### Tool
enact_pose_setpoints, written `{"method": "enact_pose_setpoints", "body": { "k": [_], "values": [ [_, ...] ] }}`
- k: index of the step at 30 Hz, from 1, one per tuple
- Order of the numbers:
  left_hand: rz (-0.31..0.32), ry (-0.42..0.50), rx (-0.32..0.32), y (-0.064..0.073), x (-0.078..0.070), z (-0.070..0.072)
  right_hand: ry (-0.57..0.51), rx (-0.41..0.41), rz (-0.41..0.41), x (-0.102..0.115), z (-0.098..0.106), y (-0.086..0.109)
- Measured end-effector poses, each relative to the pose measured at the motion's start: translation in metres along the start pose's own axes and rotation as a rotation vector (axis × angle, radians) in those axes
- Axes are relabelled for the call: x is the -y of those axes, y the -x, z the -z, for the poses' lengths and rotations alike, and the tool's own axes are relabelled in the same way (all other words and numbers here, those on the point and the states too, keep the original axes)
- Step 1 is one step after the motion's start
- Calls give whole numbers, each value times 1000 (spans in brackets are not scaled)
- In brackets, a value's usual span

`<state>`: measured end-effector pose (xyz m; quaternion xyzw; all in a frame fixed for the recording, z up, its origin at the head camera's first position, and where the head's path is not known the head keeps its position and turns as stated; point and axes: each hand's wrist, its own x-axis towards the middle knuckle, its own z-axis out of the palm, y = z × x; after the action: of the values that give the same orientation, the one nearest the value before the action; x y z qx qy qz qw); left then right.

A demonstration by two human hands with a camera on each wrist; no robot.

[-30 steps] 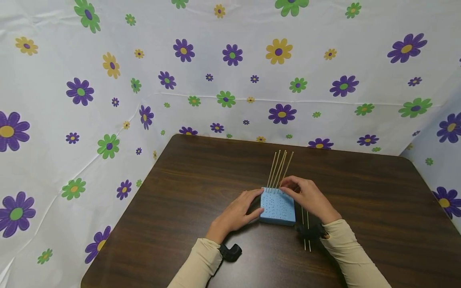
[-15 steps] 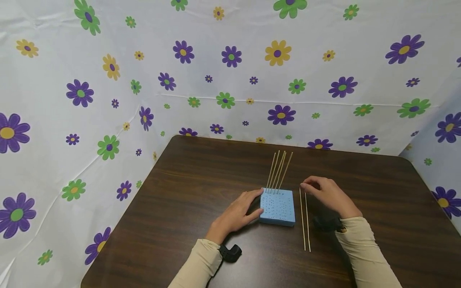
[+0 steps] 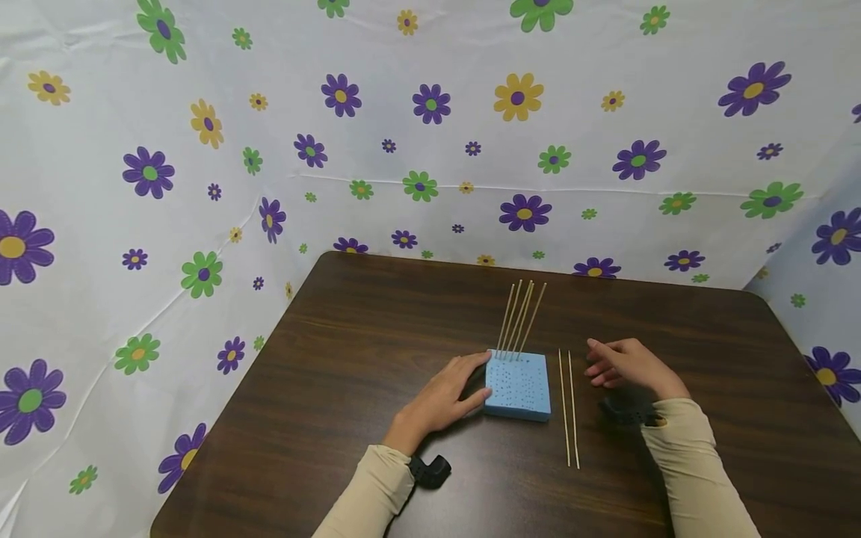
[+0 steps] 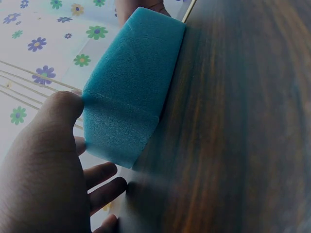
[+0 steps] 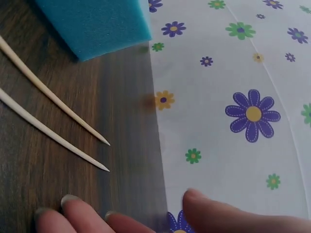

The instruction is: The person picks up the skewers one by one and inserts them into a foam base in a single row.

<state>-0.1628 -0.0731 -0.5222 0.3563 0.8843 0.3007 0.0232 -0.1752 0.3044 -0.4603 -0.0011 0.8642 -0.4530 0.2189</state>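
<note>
**Left hand (image 3: 440, 392) touches square light-blue foam block (image 3: 516, 385); right hand (image 3: 628, 366) hangs loose, holding nothing**

White cloth printed with purple, green and yellow flowers (image 3: 269, 45) hangs behind the dark wood-grain worktop (image 3: 323, 373). On the worktop sits the block, its top dotted with small holes; the left thumb and fingers, spread apart, rest against its left side. It looks light and easily dented, so gentle, flat pressure on opposite sides should suit it. Several slender pale wooden skewers (image 3: 521, 321) stand in its far edge, tilted slightly. Two matching loose skewers (image 5: 49, 95) lie side by side between block and right hand. They look light, stiff and snappable; a pinch along the shaft, clear of the sharp tips, seems safest. No brand, label or writing is readable.
</note>
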Motion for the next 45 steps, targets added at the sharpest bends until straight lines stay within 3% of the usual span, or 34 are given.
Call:
{"method": "enact_pose_setpoints", "body": {
  "k": [5, 11, 33, 45],
  "values": [
    [-4, -2, -8, 0, 1, 0, -62, 64, -20, 3, -5, -1],
    [-1, -7, -6, 0, 1, 0, -54, 96, -26, 8, -14, -2],
    [20, -6, 3, 0, 0, 0, 147, -61, -99, 21, -36, -6],
    [29, -2, 6, 0, -2, 2, 213, -90, -118, 29, -41, -4]
  ]
}}
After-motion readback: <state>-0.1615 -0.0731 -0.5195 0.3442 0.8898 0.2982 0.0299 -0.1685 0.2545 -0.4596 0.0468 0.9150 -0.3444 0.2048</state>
